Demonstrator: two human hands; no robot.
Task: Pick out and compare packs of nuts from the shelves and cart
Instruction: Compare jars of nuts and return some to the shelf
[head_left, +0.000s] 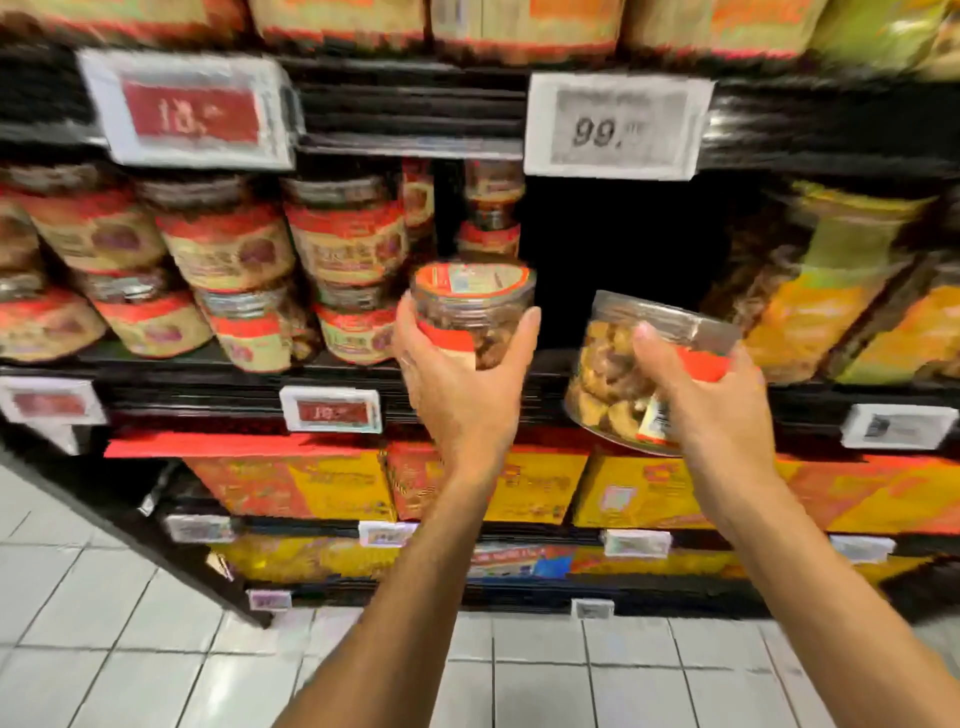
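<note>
Two bare forearms stretched forward; the left hand (462, 384) curled round a red-lidded jar (470, 304), the right hand (717, 405) round a wider, tilted tub (605, 374) before the shelf (208, 400).

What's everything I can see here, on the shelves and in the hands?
small jar: one, clear, red label, dark nuts, before the middle shelf.
wide tub: one, clear, pale nuts, tilted, right of the small jar.
shelf jars: many, red-and-tan labels, stacked, middle shelf, left.
yellow packs: several, yellow-green, middle shelf, right.
boxes: a row, orange-yellow, shelf below.
red tag: one, upper rail, left.
white tag: one, reads 99, upper rail.
small tags: several, lower rails.
floor: white tiles, bottom.
left hand: grips the small jar.
right hand: grips the wide tub.
</note>
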